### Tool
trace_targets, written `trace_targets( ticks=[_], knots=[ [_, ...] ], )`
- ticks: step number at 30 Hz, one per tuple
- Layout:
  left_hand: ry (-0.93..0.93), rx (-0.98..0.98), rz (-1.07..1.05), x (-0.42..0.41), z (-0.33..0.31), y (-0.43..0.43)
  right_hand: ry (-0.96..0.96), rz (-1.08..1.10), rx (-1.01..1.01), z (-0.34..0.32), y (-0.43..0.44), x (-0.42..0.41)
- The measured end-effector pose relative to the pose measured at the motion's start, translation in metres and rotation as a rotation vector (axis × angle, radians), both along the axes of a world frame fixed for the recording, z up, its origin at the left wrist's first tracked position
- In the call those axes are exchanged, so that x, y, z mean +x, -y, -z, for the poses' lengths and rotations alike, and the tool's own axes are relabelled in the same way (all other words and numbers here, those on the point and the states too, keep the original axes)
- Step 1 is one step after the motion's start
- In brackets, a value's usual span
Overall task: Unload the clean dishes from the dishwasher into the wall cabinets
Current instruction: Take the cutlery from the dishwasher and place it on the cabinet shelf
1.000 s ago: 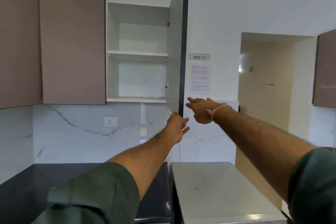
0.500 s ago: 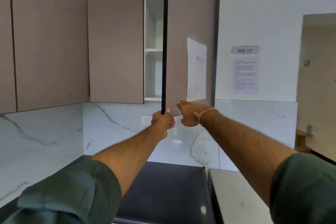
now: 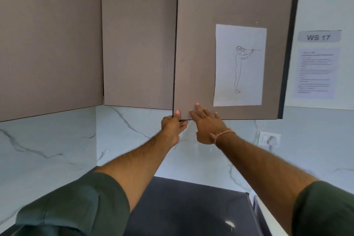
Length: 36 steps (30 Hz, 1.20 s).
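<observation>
The brown wall cabinet door (image 3: 195, 44) lies almost flush with the neighbouring doors, and its inside is hidden. A sheet with a line drawing (image 3: 239, 65) is taped to its front. My left hand (image 3: 173, 126) holds the door's lower left corner, thumb on the front face and fingers under the edge. My right hand (image 3: 207, 126) presses flat with straight fingers against the door's lower front. No dishes and no dishwasher are in view.
More brown cabinet doors (image 3: 138, 36) run to the left. A marble backsplash (image 3: 130, 140) lies below them, with a wall socket (image 3: 269, 139) at right. A dark countertop (image 3: 191, 209) lies beneath my arms. Printed notices (image 3: 316, 73) hang on the white wall at right.
The cabinet door swung from wide open to nearly shut. My left hand kept hold of its lower edge, and my right hand came to press on its front.
</observation>
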<state>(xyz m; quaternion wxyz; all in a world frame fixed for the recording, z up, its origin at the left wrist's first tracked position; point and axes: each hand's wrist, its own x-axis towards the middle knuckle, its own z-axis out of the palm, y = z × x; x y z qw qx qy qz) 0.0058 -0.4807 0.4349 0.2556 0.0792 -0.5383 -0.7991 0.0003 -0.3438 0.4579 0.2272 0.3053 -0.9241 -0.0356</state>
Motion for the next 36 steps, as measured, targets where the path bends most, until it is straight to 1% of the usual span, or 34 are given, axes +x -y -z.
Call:
trace_targets(
  ticks=[8, 16, 21, 28, 33, 35, 36],
  knots=[
    [-0.011, 0.065, 0.079, -0.080, 0.002, 0.042, -0.062, 0.084, -0.018, 0.004, 0.049, -0.067],
    [-0.007, 0.118, 0.150, -0.141, 0.003, 0.065, -0.155, 0.143, 0.032, 0.008, 0.070, -0.119],
    [-0.050, 0.166, 0.157, -0.156, 0.009, 0.069, -0.219, 0.177, 0.039, 0.023, 0.075, -0.126],
    [-0.042, 0.249, 0.225, -0.155, 0.008, 0.070, -0.176, 0.176, -0.015, 0.022, 0.078, -0.124],
    [-0.017, 0.219, 0.178, -0.153, 0.008, 0.076, -0.146, 0.181, -0.026, 0.018, 0.081, -0.123],
    [-0.033, 0.256, 0.101, -0.150, 0.007, 0.096, -0.131, 0.162, -0.029, 0.014, 0.079, -0.121],
    [-0.057, 0.305, 0.038, -0.148, 0.002, 0.115, -0.126, 0.153, -0.030, 0.011, 0.079, -0.121]
  ],
)
